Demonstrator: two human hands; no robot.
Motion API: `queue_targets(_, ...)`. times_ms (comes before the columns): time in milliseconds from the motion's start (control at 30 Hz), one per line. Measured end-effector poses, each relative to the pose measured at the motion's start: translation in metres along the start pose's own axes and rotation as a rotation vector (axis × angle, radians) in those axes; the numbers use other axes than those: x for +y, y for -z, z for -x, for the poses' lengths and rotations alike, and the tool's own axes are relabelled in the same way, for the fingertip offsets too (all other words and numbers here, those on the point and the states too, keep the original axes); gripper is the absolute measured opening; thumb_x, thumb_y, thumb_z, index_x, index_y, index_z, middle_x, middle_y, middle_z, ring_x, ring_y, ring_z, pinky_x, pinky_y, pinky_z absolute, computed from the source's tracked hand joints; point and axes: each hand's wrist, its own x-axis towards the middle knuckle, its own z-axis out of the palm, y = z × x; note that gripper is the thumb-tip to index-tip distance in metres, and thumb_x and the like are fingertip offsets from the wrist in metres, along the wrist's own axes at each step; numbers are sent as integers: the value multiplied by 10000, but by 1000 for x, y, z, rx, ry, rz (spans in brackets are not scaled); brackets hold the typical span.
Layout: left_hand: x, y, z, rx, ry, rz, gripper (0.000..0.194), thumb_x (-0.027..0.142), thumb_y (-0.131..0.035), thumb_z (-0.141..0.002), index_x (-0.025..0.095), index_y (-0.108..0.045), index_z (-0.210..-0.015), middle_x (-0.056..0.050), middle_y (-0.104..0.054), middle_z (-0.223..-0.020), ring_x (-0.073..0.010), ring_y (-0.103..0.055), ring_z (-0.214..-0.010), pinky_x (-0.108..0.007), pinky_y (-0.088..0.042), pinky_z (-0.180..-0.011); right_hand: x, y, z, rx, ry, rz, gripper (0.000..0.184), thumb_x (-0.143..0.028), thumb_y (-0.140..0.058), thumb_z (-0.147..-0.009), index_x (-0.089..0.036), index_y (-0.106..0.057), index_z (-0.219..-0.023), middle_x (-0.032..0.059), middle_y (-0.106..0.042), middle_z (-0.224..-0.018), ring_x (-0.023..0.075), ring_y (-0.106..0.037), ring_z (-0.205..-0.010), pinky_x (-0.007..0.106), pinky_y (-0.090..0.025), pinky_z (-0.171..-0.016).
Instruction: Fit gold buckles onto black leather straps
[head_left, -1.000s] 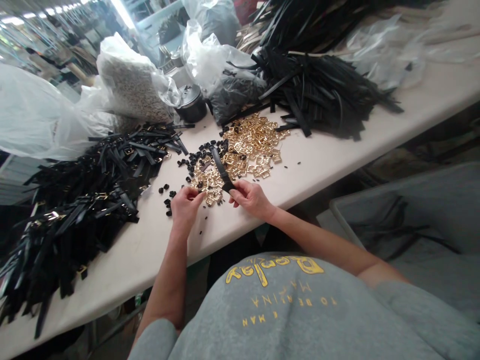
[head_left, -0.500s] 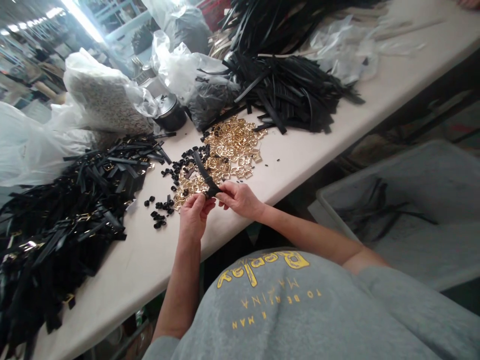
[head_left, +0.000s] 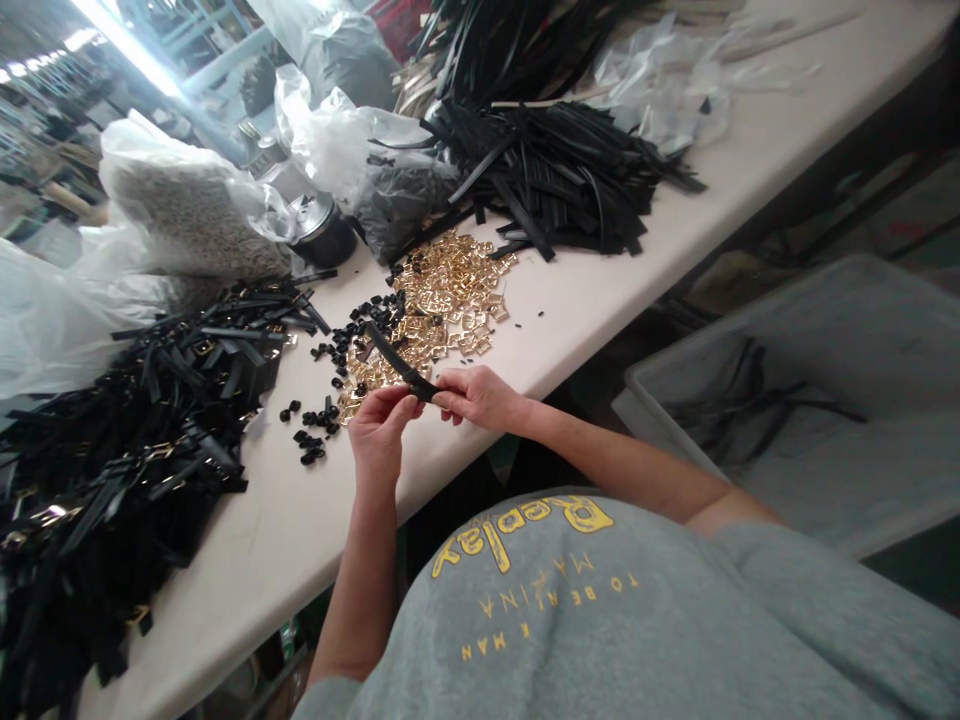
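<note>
A black strap [head_left: 391,356] is pinched between my two hands above the table's near edge, its free end pointing up and left. My left hand [head_left: 381,425] closes on its lower part with thumb and fingers. On the other side, my right hand [head_left: 480,398] grips the strap's right end. Just beyond the hands lies a heap of gold buckles [head_left: 450,290]. Small black loops [head_left: 379,315] are scattered along the heap's left side, and several more lie nearer my left hand. Whether a buckle or loop sits on the strap is hidden by my fingers.
Black straps with gold buckles [head_left: 150,430] are piled at the left. Plain black straps [head_left: 570,180] lie at the back right. Filled plastic bags [head_left: 187,200] and a black tin [head_left: 324,235] stand behind. A grey bin [head_left: 787,340] is below the table's right edge.
The strap has turned flatter and lies more to the left between my hands. My left hand has rolled, its thumb now on top along the strap. The whole view has shifted slightly.
</note>
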Motion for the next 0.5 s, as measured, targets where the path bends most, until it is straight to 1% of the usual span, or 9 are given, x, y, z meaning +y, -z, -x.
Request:
queue_targets(133, 4, 1, 3, -49, -37, -97, 263, 293, -867, -627, 182, -751, -835, -22, -729, -744, -126, -649, -617, -273, -559, -648, 0, 8, 1, -53, 23, 78, 138, -243, -591, -930, -149, -614, -832, -31, -658, -649, 65, -600, -499, 175, -450, -524)
queue_targets(267, 1, 1, 4, -121, -3, -135, 259, 303, -872, -619, 195, -772, -832, -27, -728, -780, -133, -643, -641, -280, -559, -655, 4, 9, 1, -111, 34, 58, 116, -223, -570, -928, -151, -607, -844, -34, -659, -660, 66, -609, -519, 175, -461, -538)
queue_targets(333, -3, -1, 4, -118, -7, -137, 245, 311, -864, -626, 204, -777, -828, -29, -723, -795, -139, -638, -659, -283, -555, -656, 7, 7, 0, -105, 37, 31, 101, -213, -553, -929, -152, -605, -868, -32, -658, -674, 73, -624, -546, 182, -479, -556)
queue_targets(400, -7, -3, 4, -100, -46, -170, 217, 306, -848, -649, 212, -782, -833, -30, -713, -813, -143, -635, -697, -278, -545, -676, 9, 5, -1, -91, 40, 24, 88, -182, -523, -927, -150, -600, -896, -24, -661, -702, 84, -646, -591, 191, -496, -578)
queue_targets(500, -12, -6, 2, -108, -100, -265, 183, 305, -821, -683, 218, -786, -840, -33, -695, -822, -150, -626, -729, -278, -526, -690, 10, 6, -1, -97, 89, 40, 103, -105, -508, -879, -149, -592, -921, -21, -652, -738, 97, -662, -656, 199, -509, -612)
